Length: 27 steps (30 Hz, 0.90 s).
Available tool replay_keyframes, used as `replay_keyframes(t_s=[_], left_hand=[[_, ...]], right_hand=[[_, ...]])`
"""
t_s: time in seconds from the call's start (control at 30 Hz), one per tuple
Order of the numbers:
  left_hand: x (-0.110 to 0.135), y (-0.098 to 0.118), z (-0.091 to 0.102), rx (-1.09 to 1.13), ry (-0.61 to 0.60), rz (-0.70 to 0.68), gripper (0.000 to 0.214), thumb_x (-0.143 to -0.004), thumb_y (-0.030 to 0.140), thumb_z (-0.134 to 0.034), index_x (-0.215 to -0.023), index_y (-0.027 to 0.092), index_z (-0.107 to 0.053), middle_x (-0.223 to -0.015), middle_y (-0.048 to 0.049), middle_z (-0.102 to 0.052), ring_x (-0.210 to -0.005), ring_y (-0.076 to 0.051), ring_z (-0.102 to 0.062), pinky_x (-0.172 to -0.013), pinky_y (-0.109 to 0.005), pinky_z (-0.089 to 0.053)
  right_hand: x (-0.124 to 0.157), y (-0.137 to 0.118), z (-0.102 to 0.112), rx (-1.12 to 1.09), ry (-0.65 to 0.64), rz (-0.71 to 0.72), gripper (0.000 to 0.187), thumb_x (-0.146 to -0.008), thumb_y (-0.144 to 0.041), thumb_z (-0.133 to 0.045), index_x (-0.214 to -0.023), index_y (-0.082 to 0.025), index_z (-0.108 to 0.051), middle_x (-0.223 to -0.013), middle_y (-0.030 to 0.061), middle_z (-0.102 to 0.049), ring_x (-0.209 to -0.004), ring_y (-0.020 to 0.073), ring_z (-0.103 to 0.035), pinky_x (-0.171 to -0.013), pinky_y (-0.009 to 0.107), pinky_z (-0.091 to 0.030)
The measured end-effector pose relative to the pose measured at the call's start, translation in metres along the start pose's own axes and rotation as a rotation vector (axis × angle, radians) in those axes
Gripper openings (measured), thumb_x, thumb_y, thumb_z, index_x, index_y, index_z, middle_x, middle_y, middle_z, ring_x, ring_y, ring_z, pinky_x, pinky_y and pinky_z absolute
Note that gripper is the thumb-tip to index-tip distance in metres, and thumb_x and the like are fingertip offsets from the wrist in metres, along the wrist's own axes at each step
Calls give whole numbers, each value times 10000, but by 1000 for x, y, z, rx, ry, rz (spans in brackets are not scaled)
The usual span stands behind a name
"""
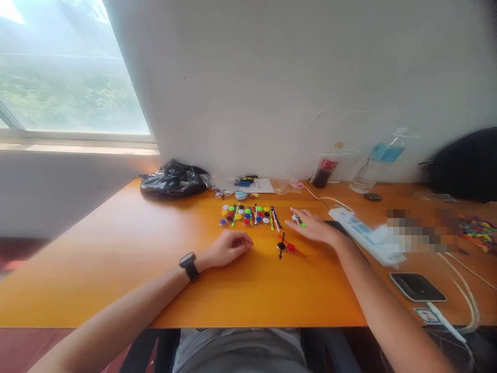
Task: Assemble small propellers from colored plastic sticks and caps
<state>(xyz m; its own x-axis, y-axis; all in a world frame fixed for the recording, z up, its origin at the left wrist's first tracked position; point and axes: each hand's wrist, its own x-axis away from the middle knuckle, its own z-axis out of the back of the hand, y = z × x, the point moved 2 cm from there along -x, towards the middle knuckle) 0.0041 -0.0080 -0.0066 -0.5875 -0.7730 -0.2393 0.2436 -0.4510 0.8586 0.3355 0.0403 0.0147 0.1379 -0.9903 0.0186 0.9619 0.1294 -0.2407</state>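
My left hand (231,248) rests on the table with its fingers loosely curled in, and nothing shows in it. To its right lie a black arrow spinner (281,246) and a red arrow spinner (292,248), close together. My right hand (316,227) reaches forward with its fingers apart, over white and green plastic pieces (298,221) on the tabletop. Whether its fingertips touch them I cannot tell. Between and beyond my hands, small coloured round pieces (246,221) stand in groups, with several coloured arrows (272,218) lying among them.
A black plastic bag (174,180) sits at the back left of the table (116,269). Back right stand a dark drink bottle (325,172) and a tilted-looking water bottle (375,166). A white power strip (367,235), cables and a black phone-like device (418,287) lie on the right.
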Motion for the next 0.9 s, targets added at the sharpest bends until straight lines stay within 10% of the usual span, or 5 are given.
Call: replay_keyframes(t_s=[0.3,0.53,0.7,0.9], left_hand=[[-1,-4,-1,-50,-42,26,260,-955,349,-612,-988,139,-763,-930,-112,-763,-825,-217,-668,-742,-307,-518],[2,2,-3,-129,-19,-23,273,-965,358,-597,-958,127,-743,-821,-72,-727,-723,-155,-606,-677,-251,-470],[19,44,-14,-154,42,-24,373,-981,391,-576,-697,153,-623,-590,12,-545,-543,-92,-418,-525,-234,-333],[122,91,-64,-43,-647,-36,206,-964,412,-637,-845,286,-747,-762,-18,-697,-649,-176,-631,-557,-290,-490]], right_hand=[[40,-23,-5,-40,-148,53,839,-933,-818,-389,-1519,-230,-510,-1652,138,-397,-1535,383,-345,-1236,511,-337],[92,-41,-28,-86,-13,106,728,-972,-734,-445,-1525,-263,-504,-1655,104,-397,-1556,382,-307,-1257,588,-302],[104,-66,-43,-123,112,206,605,-1015,-613,-481,-1525,-288,-482,-1604,86,-460,-1511,312,-399,-1267,560,-313],[114,-93,-53,-134,162,306,524,-1020,-475,-549,-1514,-314,-478,-1563,80,-502,-1454,308,-465,-1222,547,-406]])
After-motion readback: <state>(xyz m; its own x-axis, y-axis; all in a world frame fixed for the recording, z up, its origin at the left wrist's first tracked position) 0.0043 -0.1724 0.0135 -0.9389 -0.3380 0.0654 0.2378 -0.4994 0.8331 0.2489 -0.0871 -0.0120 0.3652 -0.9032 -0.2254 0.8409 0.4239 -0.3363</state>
